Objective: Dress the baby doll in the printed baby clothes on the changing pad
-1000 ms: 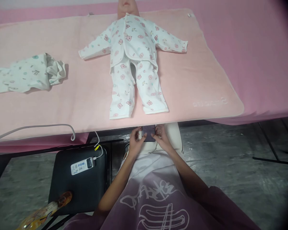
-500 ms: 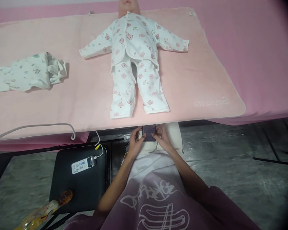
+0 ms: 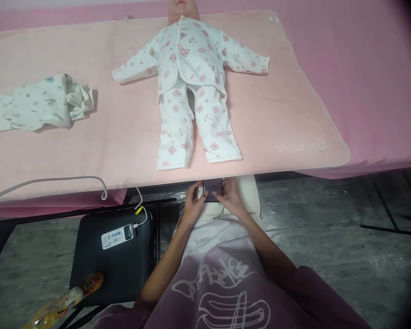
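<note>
A dark smartphone (image 3: 212,191) is held between my two hands, low over my lap at the table's front edge, its top partly under that edge. My left hand (image 3: 194,201) grips its left side with the thumb at the screen. From the right, my right hand (image 3: 231,198) grips the other side, its thumb lying over the screen. Beyond them a baby doll (image 3: 184,10) lies on its back on the pink mat. It wears a white printed jacket (image 3: 202,57) and matching trousers (image 3: 214,128). The top of its head is out of view.
A crumpled white printed garment (image 3: 43,103) lies on the pink mat (image 3: 277,114) at left. A white cable (image 3: 55,180) hangs over the edge to a power bank (image 3: 118,236) on a black chair (image 3: 113,274). A bottle with yellow contents (image 3: 63,301) is at lower left.
My right thumb has moved left, further over the phone's screen. The phone, doll and clothes stay in place, apart from a slight shift of the view.
</note>
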`<control>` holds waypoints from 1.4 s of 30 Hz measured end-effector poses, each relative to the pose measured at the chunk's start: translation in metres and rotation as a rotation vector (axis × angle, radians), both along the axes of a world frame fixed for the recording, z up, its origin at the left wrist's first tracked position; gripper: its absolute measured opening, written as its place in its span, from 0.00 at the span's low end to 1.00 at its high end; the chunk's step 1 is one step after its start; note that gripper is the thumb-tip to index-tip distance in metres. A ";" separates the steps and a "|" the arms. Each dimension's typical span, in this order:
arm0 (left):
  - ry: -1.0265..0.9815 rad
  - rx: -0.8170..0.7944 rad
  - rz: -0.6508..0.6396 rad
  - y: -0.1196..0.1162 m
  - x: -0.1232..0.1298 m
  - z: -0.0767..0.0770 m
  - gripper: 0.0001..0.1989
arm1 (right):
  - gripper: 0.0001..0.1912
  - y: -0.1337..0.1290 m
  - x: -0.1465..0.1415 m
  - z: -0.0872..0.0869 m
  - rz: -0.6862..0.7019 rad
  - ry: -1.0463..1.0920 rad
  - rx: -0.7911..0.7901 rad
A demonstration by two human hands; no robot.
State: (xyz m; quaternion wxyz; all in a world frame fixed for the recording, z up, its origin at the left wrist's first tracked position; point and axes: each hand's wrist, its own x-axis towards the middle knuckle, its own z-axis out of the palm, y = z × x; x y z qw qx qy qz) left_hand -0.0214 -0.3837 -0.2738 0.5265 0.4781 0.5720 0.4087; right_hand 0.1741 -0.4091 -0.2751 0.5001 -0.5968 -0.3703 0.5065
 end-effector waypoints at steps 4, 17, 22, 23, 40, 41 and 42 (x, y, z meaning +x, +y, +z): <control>0.007 0.005 -0.005 0.000 0.001 -0.001 0.31 | 0.31 0.000 0.008 0.003 0.040 0.063 -0.010; -0.029 -0.031 0.025 0.005 0.004 0.005 0.24 | 0.28 -0.001 0.012 -0.005 0.044 0.083 0.006; -0.017 -0.026 0.031 0.004 0.004 0.005 0.28 | 0.26 -0.001 0.013 -0.005 0.028 0.089 0.016; -0.020 -0.029 0.034 0.004 0.004 0.006 0.27 | 0.25 -0.001 0.013 -0.005 0.029 0.086 0.016; -0.086 -0.080 0.114 0.020 0.014 0.014 0.17 | 0.31 -0.001 0.015 -0.009 0.053 0.098 0.023; -0.088 -0.081 0.116 0.020 0.014 0.014 0.17 | 0.32 -0.001 0.014 -0.010 0.057 0.096 0.024; -0.090 -0.082 0.118 0.020 0.014 0.014 0.17 | 0.32 -0.001 0.014 -0.010 0.063 0.095 0.026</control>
